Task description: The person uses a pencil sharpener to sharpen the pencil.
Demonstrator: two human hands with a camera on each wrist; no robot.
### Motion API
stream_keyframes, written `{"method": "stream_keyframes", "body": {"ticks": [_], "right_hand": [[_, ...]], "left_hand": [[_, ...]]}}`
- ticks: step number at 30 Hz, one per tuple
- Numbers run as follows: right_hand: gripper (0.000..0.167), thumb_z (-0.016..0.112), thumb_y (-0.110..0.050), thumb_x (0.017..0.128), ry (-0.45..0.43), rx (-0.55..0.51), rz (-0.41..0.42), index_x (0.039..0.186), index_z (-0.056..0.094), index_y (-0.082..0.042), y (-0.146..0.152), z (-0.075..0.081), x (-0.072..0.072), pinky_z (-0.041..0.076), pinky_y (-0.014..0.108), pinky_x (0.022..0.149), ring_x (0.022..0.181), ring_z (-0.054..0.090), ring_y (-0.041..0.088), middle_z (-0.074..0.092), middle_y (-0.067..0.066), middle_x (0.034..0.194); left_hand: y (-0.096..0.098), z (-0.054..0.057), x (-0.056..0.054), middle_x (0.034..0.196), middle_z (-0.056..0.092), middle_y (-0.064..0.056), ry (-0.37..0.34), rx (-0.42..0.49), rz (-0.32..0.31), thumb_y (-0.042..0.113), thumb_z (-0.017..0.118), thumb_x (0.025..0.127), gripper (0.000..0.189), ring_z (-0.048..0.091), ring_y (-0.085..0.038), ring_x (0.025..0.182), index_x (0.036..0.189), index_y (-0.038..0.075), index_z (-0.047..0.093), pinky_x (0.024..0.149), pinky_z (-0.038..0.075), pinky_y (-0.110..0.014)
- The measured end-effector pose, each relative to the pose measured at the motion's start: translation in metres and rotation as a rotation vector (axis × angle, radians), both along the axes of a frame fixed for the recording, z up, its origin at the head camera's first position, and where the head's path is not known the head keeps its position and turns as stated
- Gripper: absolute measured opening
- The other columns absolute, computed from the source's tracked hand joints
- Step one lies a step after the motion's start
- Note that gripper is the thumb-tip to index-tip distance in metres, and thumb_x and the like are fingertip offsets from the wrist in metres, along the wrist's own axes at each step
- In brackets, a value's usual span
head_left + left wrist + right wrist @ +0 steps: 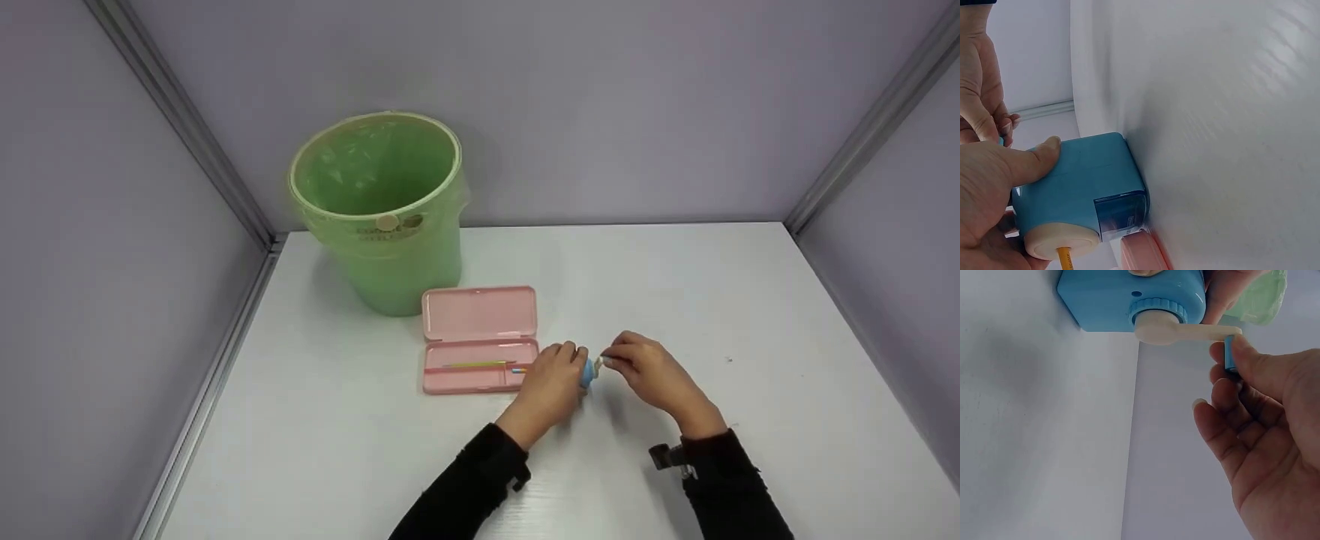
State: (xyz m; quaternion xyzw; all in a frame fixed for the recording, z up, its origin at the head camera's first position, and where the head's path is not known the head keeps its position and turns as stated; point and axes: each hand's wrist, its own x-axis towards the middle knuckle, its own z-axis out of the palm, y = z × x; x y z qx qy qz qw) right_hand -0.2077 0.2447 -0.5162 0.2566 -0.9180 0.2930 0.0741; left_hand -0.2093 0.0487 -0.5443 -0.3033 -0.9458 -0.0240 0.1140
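A blue crank pencil sharpener (1081, 169) sits on the white table, mostly hidden behind my left hand (551, 384) in the head view. That hand grips its body, the thumb lying over the top in the left wrist view. An orange pencil (1065, 259) sticks out of the sharpener's round cream front. On the opposite side is a cream crank arm (1202, 332) with a blue knob (1230, 354). My right hand (654, 376) pinches this knob between thumb and fingers. Left of the sharpener, an open pink pencil case (480, 313) holds a yellow-green pencil (477, 364).
A green bin (401, 266) with a clear liner stands behind the pencil case at the back left. Grey panels (600, 112) wall the table at the back and both sides. Small dark specks lie on the tabletop (787, 337) at right.
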Motion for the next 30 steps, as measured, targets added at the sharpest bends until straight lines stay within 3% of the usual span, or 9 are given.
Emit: {"method": "stream_keyframes", "body": {"ticks": [14,23,30], "right_hand": [[0.016,0.065,-0.003,0.1,-0.066,0.025,-0.154,0.108,0.076,0.005,-0.009,-0.01,-0.022,0.055,0.043,0.076,0.087,0.064,0.025,0.064,0.01,0.097],[0.017,0.067,-0.002,0.098,-0.154,0.036,-0.186,0.109,0.077,0.006,-0.009,-0.033,-0.036,0.054,0.042,0.075,0.084,0.063,0.026,0.064,0.011,0.093],[0.016,0.07,-0.003,0.095,-0.177,0.076,-0.165,0.107,0.078,0.006,-0.011,-0.04,-0.039,0.056,0.046,0.08,0.085,0.066,0.029,0.065,0.01,0.09]], "left_hand": [[0.0,0.001,0.001,0.119,0.064,-0.005,0.02,0.017,-0.022,0.04,0.084,0.086,0.061,0.063,-0.02,0.112,0.134,0.009,0.064,0.102,0.049,-0.029],[0.001,-0.001,0.001,0.12,0.064,-0.005,0.036,0.015,-0.029,0.035,0.083,0.087,0.058,0.064,-0.019,0.111,0.136,0.01,0.065,0.101,0.049,-0.03],[-0.001,0.0,0.001,0.116,0.064,-0.004,0.042,-0.003,-0.017,0.033,0.083,0.086,0.055,0.064,-0.019,0.107,0.134,0.01,0.065,0.098,0.05,-0.029]]}}
